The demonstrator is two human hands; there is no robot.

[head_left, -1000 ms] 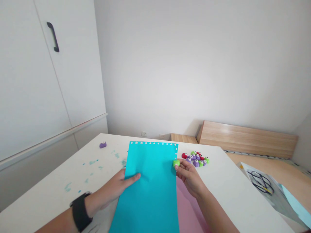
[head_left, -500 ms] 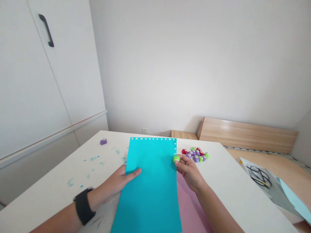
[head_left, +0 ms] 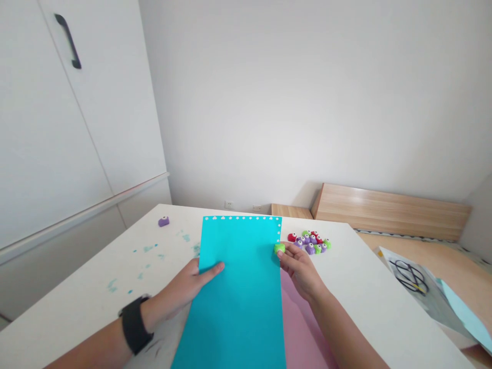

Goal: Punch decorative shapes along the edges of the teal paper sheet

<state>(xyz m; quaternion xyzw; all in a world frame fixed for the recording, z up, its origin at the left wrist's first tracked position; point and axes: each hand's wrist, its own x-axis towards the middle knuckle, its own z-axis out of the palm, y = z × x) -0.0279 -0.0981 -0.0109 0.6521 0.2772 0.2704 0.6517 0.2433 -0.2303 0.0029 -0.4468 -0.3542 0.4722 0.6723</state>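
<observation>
The right hand (head_left: 302, 269) pinched a green punch (head_left: 279, 248) at the edge of the sheet (head_left: 238, 287), mid-row. The left hand (head_left: 184, 289) lay open, pinning it. The next hole likely called for sliding the punch wristward.

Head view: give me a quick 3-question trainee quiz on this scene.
1. True or false: the right hand holds a green punch at the right edge of the teal sheet.
2. The left hand holds: A) the teal sheet B) a ruler C) a phone.
3. Fill in: the lone punch left of the sheet is ___.
Key: 1 true; 2 A; 3 purple.
</observation>
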